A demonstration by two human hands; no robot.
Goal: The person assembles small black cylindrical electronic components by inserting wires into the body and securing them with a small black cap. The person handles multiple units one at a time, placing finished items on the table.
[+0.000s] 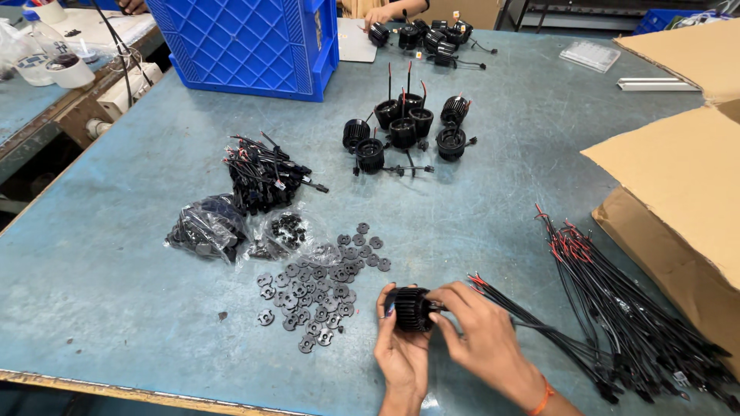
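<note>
- The left hand (401,350), at the lower middle of the frame, cups a black ribbed round housing (413,309) from below, its fingers (383,302) curled around the left side of it.
- The right hand (482,335) comes in from the lower right; its fingers (447,296) are pinched narrow at the right end of the housing, where a thin wire meets it.
- An orange band (543,398) sits on the right wrist.
- Just left of the hands, small flat black discs (320,289) lie scattered on the blue table (108,254).
- To the right, a bundle of black wires with red tips (617,308) fans out toward the lower right corner, beside a brown cardboard box (678,185).
- Above the discs lie clear bags of black parts (212,227) and a heap of short black connector leads (262,177).
- At the centre top, a cluster of finished black housings with wires (405,127) stands on the table.
- A blue plastic crate (247,42) stands at the upper left.
- Another person's hand (379,15) rests at the top edge, near more black housings (432,35).
</note>
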